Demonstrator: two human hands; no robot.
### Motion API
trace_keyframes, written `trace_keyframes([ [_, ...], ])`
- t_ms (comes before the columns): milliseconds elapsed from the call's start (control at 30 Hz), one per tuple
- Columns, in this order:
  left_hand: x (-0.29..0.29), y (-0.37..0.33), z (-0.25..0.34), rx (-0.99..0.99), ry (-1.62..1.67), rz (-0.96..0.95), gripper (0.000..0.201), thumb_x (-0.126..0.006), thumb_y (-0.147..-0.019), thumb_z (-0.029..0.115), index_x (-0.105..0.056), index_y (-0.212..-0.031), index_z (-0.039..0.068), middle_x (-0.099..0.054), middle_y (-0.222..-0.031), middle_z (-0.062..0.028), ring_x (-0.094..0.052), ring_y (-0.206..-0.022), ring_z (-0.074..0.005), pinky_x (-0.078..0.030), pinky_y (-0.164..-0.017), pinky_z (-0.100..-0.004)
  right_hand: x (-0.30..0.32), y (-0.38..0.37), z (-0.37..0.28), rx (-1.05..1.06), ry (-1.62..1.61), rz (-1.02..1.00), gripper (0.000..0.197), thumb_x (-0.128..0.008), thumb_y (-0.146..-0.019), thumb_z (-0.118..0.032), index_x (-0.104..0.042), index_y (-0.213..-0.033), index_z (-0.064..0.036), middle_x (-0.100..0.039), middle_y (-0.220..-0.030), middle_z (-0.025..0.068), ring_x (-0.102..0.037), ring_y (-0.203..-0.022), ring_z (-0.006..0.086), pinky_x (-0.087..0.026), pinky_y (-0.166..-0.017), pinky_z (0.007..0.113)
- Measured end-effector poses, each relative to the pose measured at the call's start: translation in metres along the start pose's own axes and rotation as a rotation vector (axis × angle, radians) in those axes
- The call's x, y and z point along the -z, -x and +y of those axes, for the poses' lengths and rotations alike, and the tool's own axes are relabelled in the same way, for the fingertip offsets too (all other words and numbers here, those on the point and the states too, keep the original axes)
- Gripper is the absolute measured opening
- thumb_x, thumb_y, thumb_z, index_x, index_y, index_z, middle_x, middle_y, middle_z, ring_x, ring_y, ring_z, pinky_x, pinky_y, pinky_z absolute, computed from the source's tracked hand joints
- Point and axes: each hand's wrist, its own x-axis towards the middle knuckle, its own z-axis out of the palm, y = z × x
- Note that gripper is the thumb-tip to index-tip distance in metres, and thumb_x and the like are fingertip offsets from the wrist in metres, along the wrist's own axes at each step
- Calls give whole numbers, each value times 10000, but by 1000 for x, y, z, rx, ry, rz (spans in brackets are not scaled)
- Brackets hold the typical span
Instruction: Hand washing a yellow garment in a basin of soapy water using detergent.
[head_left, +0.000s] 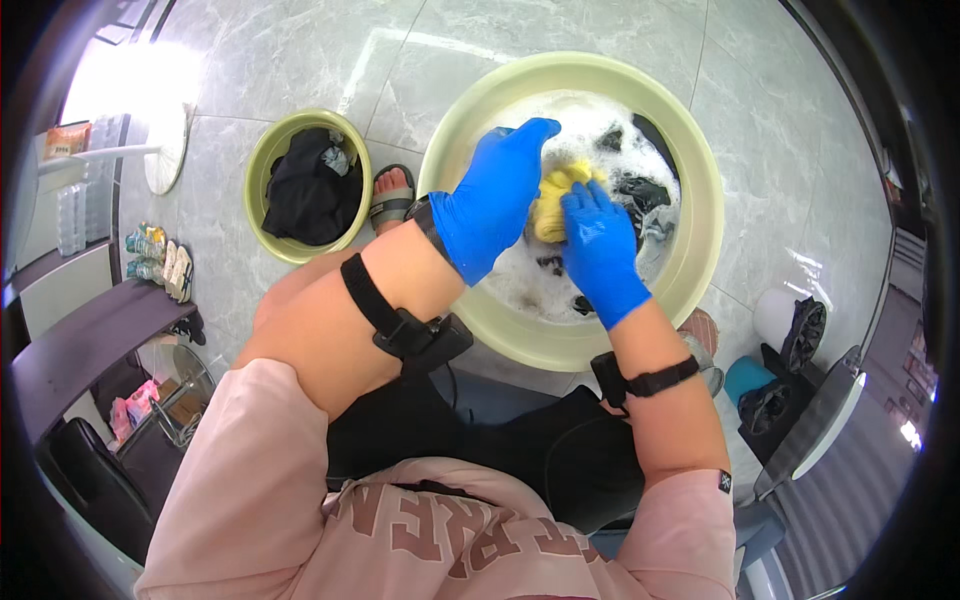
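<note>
A wet, bunched yellow cloth [553,208] is between my hands, over the suds in a large pale green basin [702,190]. My left hand [492,195], in a blue rubber glove, grips it from the left, its fingers partly hidden from above. From the right, my right hand [603,240], gloved the same way, is closed on the cloth with its fingertips pressed into it. Dark wet clothes [645,192] lie half sunk in the white foam [520,285] around them.
Left of the big basin stands a smaller green tub [257,200] of dark clothes, beside my sandalled foot [392,195]. A white fan [168,150], shoes [178,270] and a dark bench [90,345] are farther left. Lined bins [765,390] stand at right on grey tile floor [640,30].
</note>
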Motion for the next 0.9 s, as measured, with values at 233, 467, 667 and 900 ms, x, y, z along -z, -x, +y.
trace_keyframes([
  [233, 0, 5, 10, -50, 65, 38, 446, -620, -930, 375, -601, -1300, 127, -540, -1252, -83, -540, -1131, -250, -464, -947, -396, -23, -24, 6, -236, -138, -376, 315, -679, -768, -118, -654, -1080, -77, -702, -957, 204, -692, -927, 374, -551, -805, 438],
  [467, 4, 17, 11, -104, 105, -65, 401, -561, -977, 323, -596, -1318, 114, -551, -1271, -77, -565, -1116, -243, -472, -954, -381, -3, -32, 48, -224, -573, -149, 332, -745, -784, -192, -666, -1051, -13, -680, -972, 257, -660, -950, 426, -532, -803, 467],
  [667, 3, 26, 11, -170, 86, -104, 377, -537, -986, 285, -606, -1292, 76, -607, -1210, -92, -627, -983, -231, -492, -922, -353, 72, -4, -15, -357, 87, 0, 387, -750, -836, -375, -658, -1017, -44, -682, -858, 209, -681, -802, 387, -545, -705, 463],
  [900, -8, 28, 11, -110, 121, -81, 377, -559, -973, 286, -618, -1274, 66, -621, -1179, -69, -616, -1010, -205, -493, -881, -324, -21, -8, -11, -224, 10, 22, 225, -690, -832, -230, -628, -908, -27, -678, -848, 182, -693, -846, 339, -561, -723, 438],
])
